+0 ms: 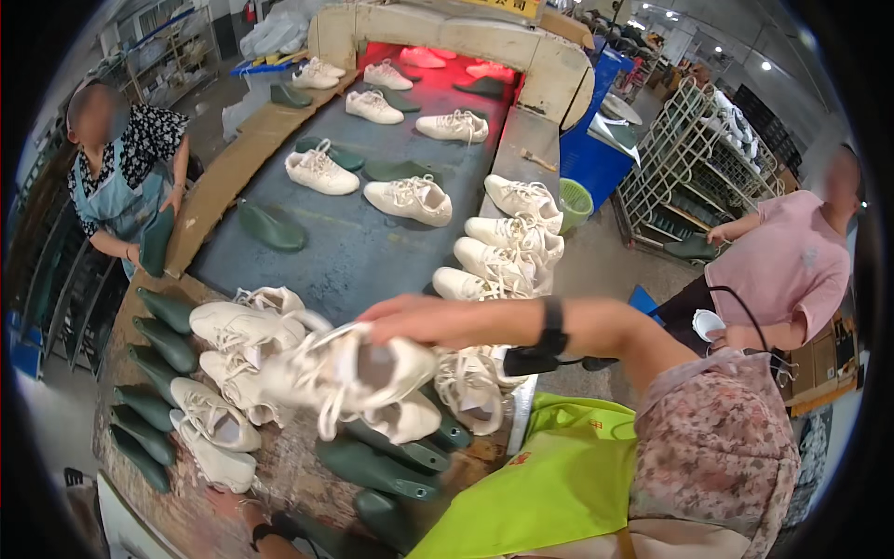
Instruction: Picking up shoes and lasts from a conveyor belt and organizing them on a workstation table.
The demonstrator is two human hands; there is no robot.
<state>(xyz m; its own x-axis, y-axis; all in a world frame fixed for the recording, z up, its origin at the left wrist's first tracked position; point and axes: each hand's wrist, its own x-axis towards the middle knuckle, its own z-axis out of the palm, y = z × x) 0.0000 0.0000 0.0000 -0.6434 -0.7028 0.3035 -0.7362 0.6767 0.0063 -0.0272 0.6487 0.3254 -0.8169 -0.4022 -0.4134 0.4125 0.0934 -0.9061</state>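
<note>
My right hand (405,321) is closed on a cream lace-up sneaker (377,368), blurred by motion and held above the near end of the bench. Under it sits another cream sneaker (410,417). My left hand (237,511) is low at the bench's near left, beside the heel of a cream sneaker (212,455); its fingers are dim and partly hidden. More cream sneakers (244,323) are grouped between the hands. Green shoe lasts (154,359) form a row on the left, and others (377,468) lie below the raised sneaker.
A dark conveyor belt (312,247) carries sneakers and lasts from a red-lit tunnel machine (438,61). Sneakers (507,252) line its right ledge. A co-worker (130,186) at left holds a last (156,240); another person (782,252) stands right, near a wire rack (689,168).
</note>
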